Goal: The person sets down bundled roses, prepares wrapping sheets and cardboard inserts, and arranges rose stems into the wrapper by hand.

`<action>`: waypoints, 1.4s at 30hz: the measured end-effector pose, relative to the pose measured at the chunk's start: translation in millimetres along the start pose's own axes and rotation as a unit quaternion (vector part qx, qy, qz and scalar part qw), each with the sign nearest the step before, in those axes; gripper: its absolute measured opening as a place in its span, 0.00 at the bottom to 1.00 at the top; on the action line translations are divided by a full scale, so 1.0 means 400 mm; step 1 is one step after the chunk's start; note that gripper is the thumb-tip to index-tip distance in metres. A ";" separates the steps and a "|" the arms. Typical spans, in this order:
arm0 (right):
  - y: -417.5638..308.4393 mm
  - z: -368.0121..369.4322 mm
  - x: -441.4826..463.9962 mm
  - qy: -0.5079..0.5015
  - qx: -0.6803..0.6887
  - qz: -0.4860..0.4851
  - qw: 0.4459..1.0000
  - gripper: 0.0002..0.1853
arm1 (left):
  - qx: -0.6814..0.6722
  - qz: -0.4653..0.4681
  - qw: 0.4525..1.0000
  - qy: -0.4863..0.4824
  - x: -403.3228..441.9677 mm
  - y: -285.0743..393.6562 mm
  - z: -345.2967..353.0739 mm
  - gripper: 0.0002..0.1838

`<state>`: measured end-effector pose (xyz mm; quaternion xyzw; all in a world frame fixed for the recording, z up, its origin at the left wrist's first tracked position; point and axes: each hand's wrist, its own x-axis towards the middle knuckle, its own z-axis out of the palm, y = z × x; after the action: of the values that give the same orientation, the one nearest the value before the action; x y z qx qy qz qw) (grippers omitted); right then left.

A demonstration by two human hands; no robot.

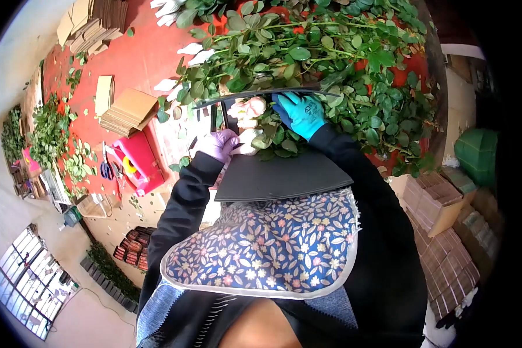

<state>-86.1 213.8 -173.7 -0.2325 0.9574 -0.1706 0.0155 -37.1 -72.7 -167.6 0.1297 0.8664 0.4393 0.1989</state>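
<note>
Pale pink roses (249,108) lie heads to the left, between a black sheet (281,177) close to my body and a second dark edge (261,93) behind them. My left hand (217,145), in a lilac glove, is closed at a whitish rose (247,141), fingers pinched against it. In a teal glove with a dark blue palm, my right hand (301,116) curves over the leafy stems (284,139) just right of the heads. Leaves partly hide its fingertips, which come up against the dark edge.
Leafy rose stems (307,52) cover the far right of the red table (145,58), some heads wrapped in white. Folded cardboard pieces (127,110), a pink plastic tool holder (139,165) and scissors (105,165) lie at left. Stacked boxes (432,203) stand at right.
</note>
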 end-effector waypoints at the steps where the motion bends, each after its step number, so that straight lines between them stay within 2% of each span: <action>1: -0.004 -0.002 -0.003 -0.001 0.001 -0.003 1.000 0.15 | 0.000 -0.003 1.000 0.002 -0.005 0.000 -0.003 0.03; 4: -0.005 -0.012 0.005 0.038 0.009 -0.020 0.999 0.14 | -0.037 0.009 0.999 0.037 -0.013 -0.016 -0.042 0.03; 6: -0.004 -0.008 0.004 0.058 0.007 -0.027 0.998 0.14 | 0.150 -0.009 0.971 0.185 -0.053 -0.085 -0.110 0.03; 8: -0.010 -0.018 0.003 0.062 0.004 -0.028 0.998 0.13 | 0.120 -0.038 0.980 0.154 -0.153 -0.074 -0.232 0.04; 10: -0.012 -0.023 0.005 0.045 0.004 -0.026 0.999 0.14 | 0.069 -0.063 0.995 0.023 -0.283 -0.031 -0.261 0.07; 12: -0.018 -0.039 0.011 0.052 -0.005 -0.054 0.997 0.15 | 0.058 -0.141 0.979 -0.133 -0.434 -0.017 -0.254 0.08; 13: -0.027 -0.055 0.013 0.035 0.005 -0.043 0.998 0.16 | 0.064 -0.207 0.969 -0.117 -0.529 -0.072 -0.237 0.09; 14: -0.035 -0.070 0.016 0.017 0.014 -0.030 0.999 0.18 | 0.070 -0.273 0.954 -0.104 -0.626 -0.159 -0.215 0.11; 16: -0.038 -0.109 0.024 -0.068 0.071 -0.011 0.995 0.20 | 0.246 -0.383 0.877 -0.155 -0.785 -0.315 -0.183 0.21; 18: -0.056 -0.181 0.042 -0.089 0.070 -0.054 0.992 0.21 | 0.334 -0.431 0.808 -0.224 -0.808 -0.317 -0.138 0.32; 19: -0.080 -0.236 0.057 -0.111 0.054 -0.058 0.991 0.21 | 0.272 -0.444 0.809 -0.273 -0.726 -0.269 -0.142 0.37; 20: -0.114 -0.289 0.067 -0.137 0.037 -0.063 0.988 0.22 | 0.275 -0.397 0.837 -0.257 -0.720 -0.324 -0.092 0.33; 21: -0.140 -0.325 0.072 -0.113 0.027 -0.072 0.991 0.19 | 0.244 -0.382 0.846 -0.282 -0.644 -0.293 -0.080 0.25; 22: -0.184 -0.371 0.092 -0.121 0.033 -0.082 0.989 0.18 | 0.263 -0.305 0.866 -0.297 -0.555 -0.248 -0.071 0.17; 23: -0.196 -0.369 0.090 -0.149 0.080 -0.111 0.979 0.16 | 0.229 -0.220 0.929 -0.191 -0.481 -0.177 -0.083 0.13; 24: -0.203 -0.357 0.089 -0.177 0.127 -0.138 0.966 0.15 | 0.166 -0.175 0.968 -0.068 -0.390 -0.072 -0.106 0.12; 25: -0.223 -0.335 0.094 -0.200 0.207 -0.148 0.946 0.13 | 0.116 -0.123 0.984 -0.054 -0.308 -0.025 -0.124 0.11; 26: -0.216 -0.287 0.088 -0.264 0.223 -0.143 0.927 0.11 | 0.094 -0.050 0.994 0.027 -0.249 -0.005 -0.112 0.12; 27: -0.209 -0.243 0.085 -0.309 0.166 -0.151 0.924 0.11 | 0.027 -0.025 0.999 0.030 -0.189 0.006 -0.109 0.13; 28: -0.197 -0.202 0.083 -0.351 0.107 -0.160 0.917 0.12 | 0.011 -0.021 1.000 0.007 -0.139 0.014 -0.105 0.15; 30: -0.150 -0.126 0.052 -0.363 0.035 -0.184 0.913 0.14 | 0.071 -0.034 0.994 -0.081 -0.080 0.023 -0.089 0.14; 32: -0.161 -0.129 0.058 -0.402 -0.021 -0.166 0.901 0.14 | 0.082 0.006 0.987 -0.142 -0.046 -0.007 -0.057 0.15; 33: -0.169 -0.132 0.064 -0.415 -0.029 -0.154 0.896 0.14 | 0.074 0.032 0.989 -0.123 -0.043 -0.010 -0.047 0.13; 35: -0.166 -0.122 0.066 -0.434 -0.043 -0.148 0.888 0.14 | 0.089 0.016 0.989 -0.121 -0.032 -0.009 -0.036 0.12; 37: -0.153 -0.095 0.061 -0.370 0.064 -0.169 0.911 0.14 | 0.130 0.017 0.983 -0.128 -0.017 -0.017 -0.027 0.11; 41: -0.142 -0.063 0.059 -0.426 0.090 -0.130 0.891 0.13 | 0.145 0.025 0.983 -0.106 -0.006 -0.032 0.000 0.09; 42: -0.145 -0.057 0.057 -0.429 0.083 -0.115 0.892 0.12 | 0.157 0.040 0.984 -0.075 -0.012 -0.032 0.001 0.08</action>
<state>-83.6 162.5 -131.6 -0.3893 0.8066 -0.1337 0.4242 -33.4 -81.8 -177.3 0.2263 0.9014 0.2943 0.2228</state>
